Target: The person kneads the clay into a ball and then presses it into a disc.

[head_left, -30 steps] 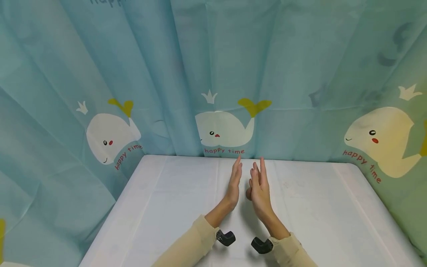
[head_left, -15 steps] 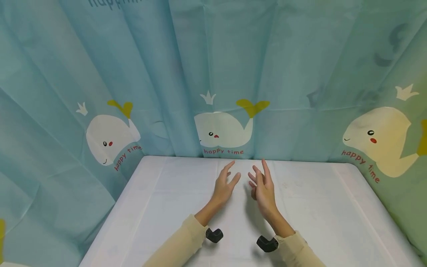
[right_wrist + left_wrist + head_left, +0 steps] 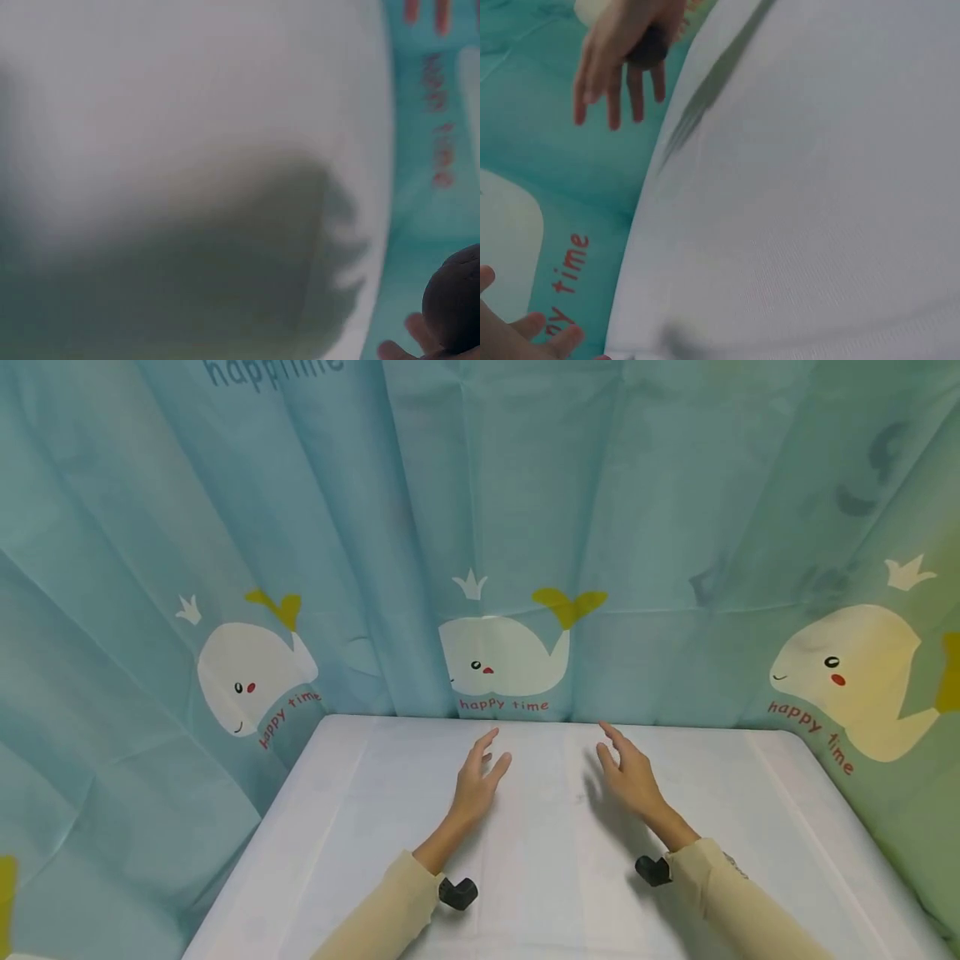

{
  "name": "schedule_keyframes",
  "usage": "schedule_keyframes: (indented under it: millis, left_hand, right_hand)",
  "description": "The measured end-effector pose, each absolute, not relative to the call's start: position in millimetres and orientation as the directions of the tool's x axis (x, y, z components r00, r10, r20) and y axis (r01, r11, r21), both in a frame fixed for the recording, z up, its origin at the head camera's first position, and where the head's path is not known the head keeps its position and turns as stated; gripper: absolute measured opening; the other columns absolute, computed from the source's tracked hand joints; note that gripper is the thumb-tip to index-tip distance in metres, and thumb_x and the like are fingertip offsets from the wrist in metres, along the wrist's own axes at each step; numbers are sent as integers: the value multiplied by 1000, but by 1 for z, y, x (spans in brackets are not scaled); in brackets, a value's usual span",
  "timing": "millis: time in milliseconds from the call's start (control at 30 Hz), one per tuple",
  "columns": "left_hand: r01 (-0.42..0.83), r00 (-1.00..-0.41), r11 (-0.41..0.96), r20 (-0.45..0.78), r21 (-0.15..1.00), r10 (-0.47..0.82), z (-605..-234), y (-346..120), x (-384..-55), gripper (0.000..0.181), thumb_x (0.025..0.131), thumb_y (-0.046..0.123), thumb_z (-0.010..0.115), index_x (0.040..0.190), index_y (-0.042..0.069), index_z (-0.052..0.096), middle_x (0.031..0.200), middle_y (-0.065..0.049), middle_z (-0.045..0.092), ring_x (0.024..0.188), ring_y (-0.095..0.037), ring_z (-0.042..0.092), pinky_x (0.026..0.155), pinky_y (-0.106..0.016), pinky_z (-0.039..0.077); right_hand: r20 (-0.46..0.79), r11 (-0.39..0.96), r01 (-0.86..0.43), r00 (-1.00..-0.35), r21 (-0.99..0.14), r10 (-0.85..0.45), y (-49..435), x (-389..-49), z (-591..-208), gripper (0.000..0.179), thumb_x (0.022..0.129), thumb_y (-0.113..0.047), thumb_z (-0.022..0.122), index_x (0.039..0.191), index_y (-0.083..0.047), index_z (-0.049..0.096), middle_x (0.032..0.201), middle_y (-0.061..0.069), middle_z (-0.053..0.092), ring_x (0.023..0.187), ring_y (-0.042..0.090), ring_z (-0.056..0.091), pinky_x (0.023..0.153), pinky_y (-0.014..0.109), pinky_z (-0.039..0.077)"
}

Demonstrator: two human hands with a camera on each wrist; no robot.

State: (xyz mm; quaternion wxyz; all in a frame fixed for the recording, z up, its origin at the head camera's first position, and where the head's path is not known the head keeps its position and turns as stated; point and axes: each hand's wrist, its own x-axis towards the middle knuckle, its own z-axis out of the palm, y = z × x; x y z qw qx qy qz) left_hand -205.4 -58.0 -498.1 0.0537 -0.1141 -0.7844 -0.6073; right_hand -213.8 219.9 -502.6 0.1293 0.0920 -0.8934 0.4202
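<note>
Above the white table, my left hand (image 3: 474, 793) is raised, palm inward, with its fingers extended and the thumb apart. Nothing shows in its grasp. My right hand (image 3: 636, 783) faces it across a wide gap, fingers loosely extended. In the left wrist view, a dark round thing (image 3: 646, 49) lies against or in front of the right palm. A dark round thing (image 3: 454, 304) also appears beside the right fingers (image 3: 418, 330) in the right wrist view. How it is held cannot be told, and the head view does not show it.
A white-covered table (image 3: 540, 877) lies under both hands, their shadows on it. Behind its far edge hangs a blue-green curtain (image 3: 660, 660) printed with whales. Black wrist cameras (image 3: 457, 893) jut inward from beige sleeves (image 3: 386, 906).
The hands were close together, palms facing, with upright fingers. They have since moved apart, the left leftward and the right rightward, and the fingers have loosened.
</note>
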Motion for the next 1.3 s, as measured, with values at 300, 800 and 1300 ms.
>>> schedule_keyframes:
  millis: [300,800,1300]
  left_hand:
    - [203,-979,228,189,952,83,-504,-67,-206,56,105,34,58,155,12,44,160,-15,41,139,-49,43,114,-64,31]
    - [186,-983,215,181,959,43,-507,-78,-210,56,106,32,57,155,10,43,158,-20,40,138,-51,43,113,-65,33]
    - [177,-984,186,178,966,7,-505,-78,-209,57,106,31,55,158,12,39,162,-20,33,140,-52,40,114,-67,29]
  right_hand:
    - [330,787,-273,-939,-553,-94,257,-223,-525,49,106,-10,52,152,5,42,148,39,42,137,59,37,108,76,27]
    - [87,921,-85,-995,-380,-56,271,-222,-537,61,111,-44,31,165,-19,18,164,33,15,147,63,4,107,83,-2]
    - [-5,935,-30,-999,-354,-34,264,-226,-541,72,106,-62,24,167,-27,8,169,26,-4,148,60,-13,104,78,-22]
